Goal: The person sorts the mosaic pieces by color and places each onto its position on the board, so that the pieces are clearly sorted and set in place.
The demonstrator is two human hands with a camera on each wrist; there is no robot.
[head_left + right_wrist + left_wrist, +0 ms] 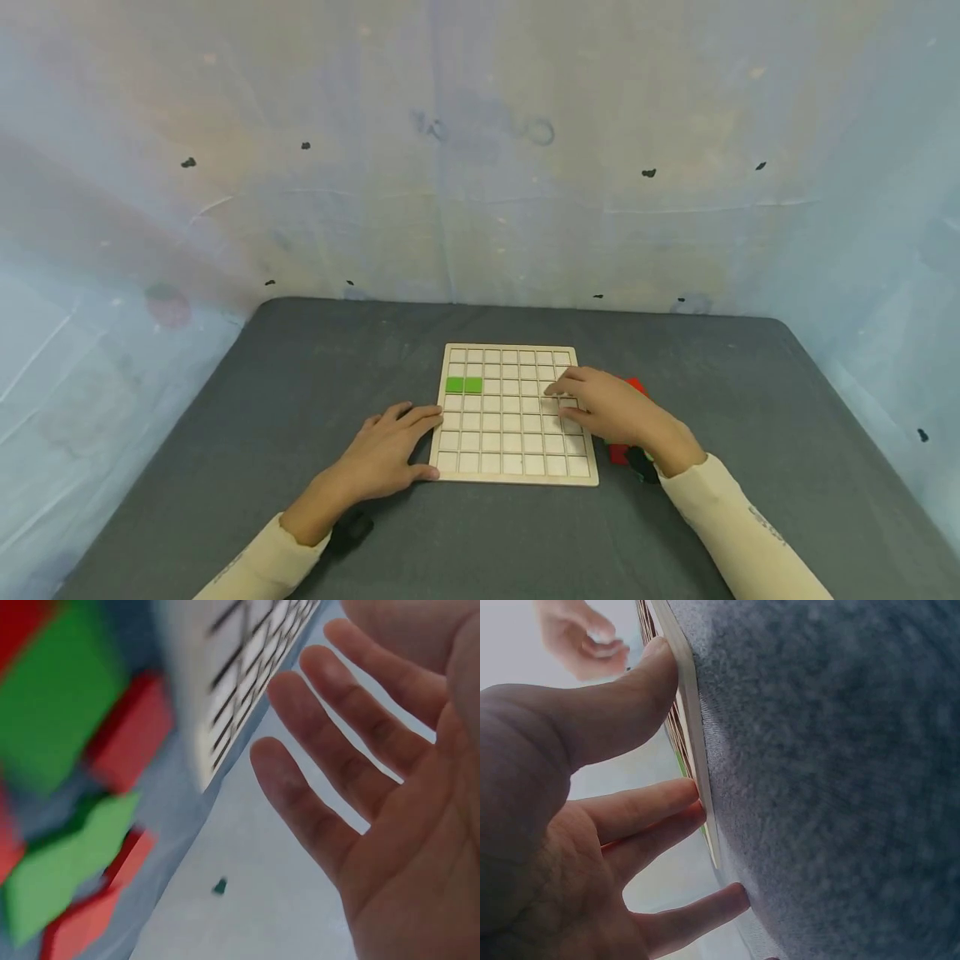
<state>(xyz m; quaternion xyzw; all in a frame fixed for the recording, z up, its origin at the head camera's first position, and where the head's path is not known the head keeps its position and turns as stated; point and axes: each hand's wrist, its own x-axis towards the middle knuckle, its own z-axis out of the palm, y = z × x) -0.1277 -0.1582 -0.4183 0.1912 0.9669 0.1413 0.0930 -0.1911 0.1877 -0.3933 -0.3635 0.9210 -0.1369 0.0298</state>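
A pale wooden board (517, 479) with a grid of square cells lies flat on the dark table. Two green tiles, a left one (454, 385) and a right one (473, 385), sit side by side in its third row from the back, at the left end. Against the board's left edge rests my left hand (386, 454), its thumb at the near corner and its fingers spread. My right hand (615, 406) hovers over the board's right side. In the right wrist view its fingers (315, 727) are extended and I see nothing held.
Loose red tiles (131, 735) and green tiles (71, 859) lie right of the board, partly hidden under my right forearm in the head view. The grey-black tabletop (337, 358) ends at a pale fabric backdrop (480, 208) behind and at the sides.
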